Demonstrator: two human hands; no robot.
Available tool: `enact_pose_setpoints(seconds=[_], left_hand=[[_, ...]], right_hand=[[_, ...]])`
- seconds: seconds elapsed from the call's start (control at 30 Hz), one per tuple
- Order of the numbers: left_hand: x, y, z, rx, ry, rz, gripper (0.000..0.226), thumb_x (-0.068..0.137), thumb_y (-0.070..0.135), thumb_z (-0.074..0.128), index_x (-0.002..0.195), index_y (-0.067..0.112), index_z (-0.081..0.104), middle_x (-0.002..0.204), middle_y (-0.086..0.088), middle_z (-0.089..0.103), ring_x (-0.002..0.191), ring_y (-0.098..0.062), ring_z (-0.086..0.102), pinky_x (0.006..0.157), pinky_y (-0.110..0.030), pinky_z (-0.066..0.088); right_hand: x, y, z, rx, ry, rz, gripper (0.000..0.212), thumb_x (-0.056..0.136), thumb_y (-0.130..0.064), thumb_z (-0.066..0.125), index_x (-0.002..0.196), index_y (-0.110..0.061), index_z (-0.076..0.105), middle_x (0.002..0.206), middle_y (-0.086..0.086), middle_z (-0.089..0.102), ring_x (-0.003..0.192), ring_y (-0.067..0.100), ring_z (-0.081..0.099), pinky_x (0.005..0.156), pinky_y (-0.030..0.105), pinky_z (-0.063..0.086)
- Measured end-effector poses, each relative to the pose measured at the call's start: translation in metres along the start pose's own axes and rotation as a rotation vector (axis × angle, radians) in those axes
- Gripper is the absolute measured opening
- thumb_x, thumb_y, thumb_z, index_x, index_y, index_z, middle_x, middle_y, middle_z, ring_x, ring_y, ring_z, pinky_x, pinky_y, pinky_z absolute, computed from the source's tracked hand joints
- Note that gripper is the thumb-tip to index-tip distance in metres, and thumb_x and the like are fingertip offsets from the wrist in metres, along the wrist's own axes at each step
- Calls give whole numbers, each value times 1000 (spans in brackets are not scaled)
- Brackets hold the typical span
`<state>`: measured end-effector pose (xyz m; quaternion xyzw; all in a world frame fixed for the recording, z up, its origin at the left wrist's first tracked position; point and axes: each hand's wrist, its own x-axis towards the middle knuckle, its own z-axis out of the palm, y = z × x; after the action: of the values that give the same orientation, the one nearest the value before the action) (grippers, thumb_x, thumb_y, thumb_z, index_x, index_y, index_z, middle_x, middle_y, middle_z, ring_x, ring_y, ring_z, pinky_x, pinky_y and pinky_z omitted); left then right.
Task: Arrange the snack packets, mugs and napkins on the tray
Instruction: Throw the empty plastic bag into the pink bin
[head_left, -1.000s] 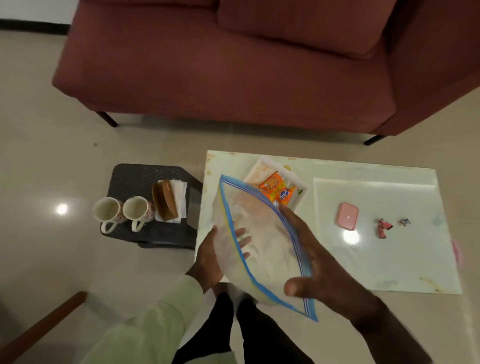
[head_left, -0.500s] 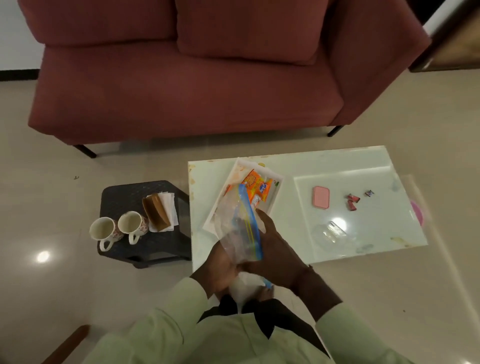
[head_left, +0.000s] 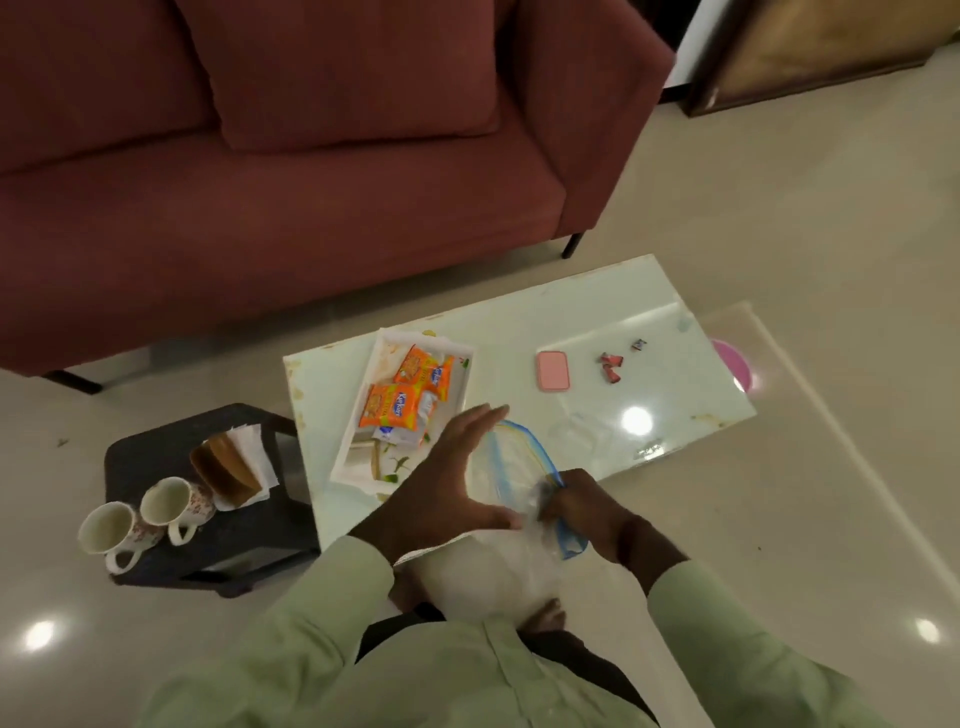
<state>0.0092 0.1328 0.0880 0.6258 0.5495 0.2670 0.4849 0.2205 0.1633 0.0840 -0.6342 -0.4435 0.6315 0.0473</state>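
Observation:
A white tray (head_left: 363, 415) lies on the glass table's left part and holds two orange snack packets (head_left: 392, 413) and a white packet. Two floral mugs (head_left: 143, 514) stand on a black stool (head_left: 156, 452), beside a brown holder with white napkins (head_left: 244, 447). My left hand (head_left: 441, 483) lies flat, fingers spread, pressing on a clear zip bag (head_left: 514, 467) with a blue seal at the table's near edge. My right hand (head_left: 582, 509) pinches the bag's blue-edged corner.
A pink case (head_left: 553, 370), a few small candy wrappers (head_left: 610, 364) and a crumpled clear plastic piece (head_left: 582, 431) lie on the glass table (head_left: 649, 332). A maroon sofa (head_left: 260, 182) stands behind it. A pink lid (head_left: 732, 358) shows past the table's right edge.
The bag came down from being held up in front of me to the table's near edge. My left hand went from under it to flat on top. The view shifted left and up.

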Motion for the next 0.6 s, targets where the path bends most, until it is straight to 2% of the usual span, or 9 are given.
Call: enact_pose_setpoints(seconds=[0.07, 0.13, 0.2, 0.27, 0.33, 0.37, 0.43, 0.5, 0.6], left_hand=[[19, 17, 34, 113, -223, 17, 114, 49, 65, 86, 142, 61, 21, 158, 25, 10, 143, 6, 16, 111, -22, 27], [36, 30, 73, 145, -297, -6, 104, 50, 59, 88, 138, 55, 32, 151, 17, 30, 137, 2, 31, 109, -22, 33], [52, 44, 114, 108, -246, -23, 80, 56, 50, 86, 126, 45, 48, 129, 17, 55, 117, 1, 51, 98, -25, 45], [67, 54, 147, 70, -179, -41, 52, 65, 44, 81, 112, 35, 61, 108, 15, 68, 97, -3, 62, 86, -29, 51], [87, 61, 176, 80, -102, -71, 31, 72, 38, 76, 100, 27, 66, 96, 9, 72, 86, -6, 65, 79, -28, 52], [97, 64, 189, 95, -58, -97, 26, 75, 35, 75, 96, 24, 67, 94, 7, 73, 84, -7, 65, 77, -26, 51], [116, 70, 208, 124, 19, -149, 18, 77, 29, 73, 92, 19, 68, 91, 4, 73, 82, -11, 65, 74, -24, 50], [134, 78, 226, 111, 57, -204, 10, 81, 24, 70, 86, 16, 68, 87, 1, 72, 79, -16, 66, 69, -27, 54], [159, 87, 245, 18, 82, -285, 5, 88, 21, 65, 86, 17, 67, 82, 0, 69, 67, -14, 65, 46, -22, 51]], right_hand=[[-5, 14, -23, 94, -14, 27, 22, 76, 13, 49, 79, -2, 65, 73, 12, 62, 67, 24, 61, 61, 29, 50], [-9, 25, -42, 231, 11, 56, 24, 79, 14, 45, 85, 1, 64, 71, 11, 61, 62, 21, 61, 54, 25, 49], [-13, 41, -67, 367, 59, 43, 20, 82, 14, 45, 85, 2, 61, 74, 14, 57, 66, 25, 56, 57, 27, 46], [-19, 58, -93, 469, 88, 1, 14, 81, 9, 48, 80, 1, 59, 78, 17, 54, 69, 28, 53, 63, 32, 42], [-23, 81, -120, 636, 88, -52, 14, 82, 2, 47, 89, 4, 59, 87, 21, 53, 78, 32, 52, 68, 37, 41], [-23, 92, -134, 755, 88, -65, 17, 85, -1, 46, 96, -1, 59, 93, 21, 53, 82, 33, 53, 68, 37, 42], [-24, 107, -157, 950, 104, -112, 11, 91, -6, 46, 96, -11, 55, 100, 20, 57, 83, 28, 58, 67, 37, 45], [-23, 118, -179, 953, 124, -168, 15, 93, -11, 54, 106, -17, 60, 108, 12, 68, 89, 25, 64, 73, 38, 52], [-21, 122, -206, 630, 102, -234, 37, 90, -15, 67, 123, -31, 62, 125, 0, 66, 104, 17, 65, 81, 29, 54]])
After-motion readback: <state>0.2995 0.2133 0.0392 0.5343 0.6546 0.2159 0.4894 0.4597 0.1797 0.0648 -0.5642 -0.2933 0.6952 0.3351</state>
